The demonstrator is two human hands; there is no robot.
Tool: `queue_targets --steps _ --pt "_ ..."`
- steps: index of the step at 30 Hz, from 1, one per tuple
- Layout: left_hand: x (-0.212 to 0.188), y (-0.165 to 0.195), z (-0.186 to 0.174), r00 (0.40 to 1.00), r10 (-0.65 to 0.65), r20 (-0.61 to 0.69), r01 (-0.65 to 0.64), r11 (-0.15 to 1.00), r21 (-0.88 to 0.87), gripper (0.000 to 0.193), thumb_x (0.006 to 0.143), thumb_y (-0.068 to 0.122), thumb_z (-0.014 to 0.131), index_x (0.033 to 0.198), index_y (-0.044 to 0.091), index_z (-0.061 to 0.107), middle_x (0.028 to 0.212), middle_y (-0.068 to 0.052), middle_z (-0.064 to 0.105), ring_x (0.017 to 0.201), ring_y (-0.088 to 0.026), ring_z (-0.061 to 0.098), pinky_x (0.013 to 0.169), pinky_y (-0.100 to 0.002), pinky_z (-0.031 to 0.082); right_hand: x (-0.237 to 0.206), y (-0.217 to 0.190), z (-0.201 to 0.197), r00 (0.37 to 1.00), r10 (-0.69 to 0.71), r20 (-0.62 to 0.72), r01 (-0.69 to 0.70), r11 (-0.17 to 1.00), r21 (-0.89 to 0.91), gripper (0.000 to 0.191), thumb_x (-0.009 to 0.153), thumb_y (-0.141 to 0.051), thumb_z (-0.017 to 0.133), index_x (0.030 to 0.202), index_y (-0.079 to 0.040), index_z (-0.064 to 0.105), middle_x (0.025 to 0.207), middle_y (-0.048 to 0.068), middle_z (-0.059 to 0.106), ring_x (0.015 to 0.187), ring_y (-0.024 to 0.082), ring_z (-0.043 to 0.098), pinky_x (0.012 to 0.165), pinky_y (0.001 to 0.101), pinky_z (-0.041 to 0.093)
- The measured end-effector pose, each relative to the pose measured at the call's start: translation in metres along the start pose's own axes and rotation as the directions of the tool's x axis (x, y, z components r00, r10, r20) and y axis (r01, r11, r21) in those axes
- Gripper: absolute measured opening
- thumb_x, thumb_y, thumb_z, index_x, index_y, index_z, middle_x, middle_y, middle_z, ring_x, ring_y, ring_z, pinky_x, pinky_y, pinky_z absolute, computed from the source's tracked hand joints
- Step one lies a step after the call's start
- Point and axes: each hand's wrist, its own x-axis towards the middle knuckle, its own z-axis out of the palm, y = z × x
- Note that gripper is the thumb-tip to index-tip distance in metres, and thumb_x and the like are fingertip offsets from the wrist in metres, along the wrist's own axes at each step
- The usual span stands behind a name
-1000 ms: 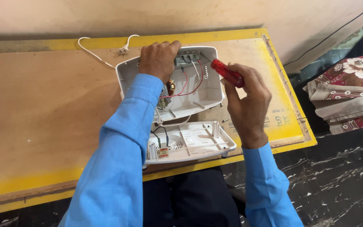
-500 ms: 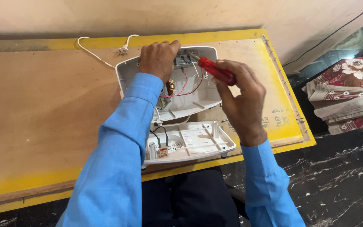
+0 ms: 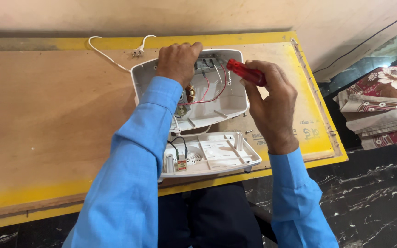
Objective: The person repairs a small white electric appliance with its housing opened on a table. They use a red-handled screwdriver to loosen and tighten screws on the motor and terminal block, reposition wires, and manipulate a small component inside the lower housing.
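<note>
Wooden bench with a yellow painted border fills most of the view, plain pale wall behind it. Closest to the person sits a white plastic cover panel, inside face up, hanging a bit over the near edge, with thin black wires running off it. Just past that, touching it, is the open white plastic appliance housing with red and black wiring and a coppery coil inside. Left hand is curled over the far rim of the housing, fingers pressed together and gripping it. Right hand is closed around a red translucent screwdriver handle, tip pointing into the top right corner. Further back a white cord with a plug trails across the bench. Folded floral blankets lie off right.
</note>
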Motion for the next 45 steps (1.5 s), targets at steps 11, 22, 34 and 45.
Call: queue_targets --steps 11,22,34,45 --pt "0.001 0.000 0.000 1.000 0.001 -0.013 -0.001 1.000 0.010 0.018 0.083 0.000 0.063 0.096 0.012 0.067 0.087 -0.013 0.074 0.085 -0.036 0.073 0.068 -0.053 0.055 0.000 -0.001 0.005 1.000 -0.012 0.017 0.012 1.000 0.010 0.032 0.095 0.009 0.074 0.124 0.001 0.064 0.119 0.016 0.071 0.108 0.026 0.075 0.092 0.0347 0.061" --pt "0.000 0.003 -0.002 1.000 -0.012 -0.012 0.012 1.000 0.006 0.018 0.082 -0.001 0.063 0.095 0.011 0.067 0.087 -0.012 0.074 0.085 -0.035 0.073 0.067 -0.052 0.055 -0.008 0.000 0.006 1.000 -0.010 -0.007 0.010 1.000 0.007 0.033 0.095 0.008 0.076 0.124 0.001 0.063 0.121 0.017 0.071 0.113 0.028 0.074 0.095 0.0358 0.061" --pt "0.000 0.003 -0.006 1.000 0.004 -0.023 -0.003 1.000 0.007 0.019 0.082 -0.002 0.063 0.095 0.011 0.067 0.088 -0.012 0.074 0.086 -0.035 0.073 0.068 -0.052 0.055 -0.013 0.009 0.007 0.998 0.028 -0.052 -0.028 1.000 0.001 0.032 0.097 0.007 0.077 0.125 0.001 0.061 0.124 0.016 0.070 0.117 0.026 0.073 0.096 0.0347 0.064" --pt "0.000 0.001 -0.005 1.000 -0.014 0.000 0.014 1.000 -0.026 0.013 0.089 0.001 0.062 0.097 0.010 0.066 0.092 -0.012 0.074 0.093 -0.037 0.071 0.074 -0.054 0.054 -0.025 0.010 -0.017 0.968 0.180 -0.176 -0.170 0.983 0.072 0.028 0.102 0.007 0.075 0.127 0.003 0.061 0.124 0.016 0.070 0.118 0.024 0.073 0.102 0.0329 0.064"
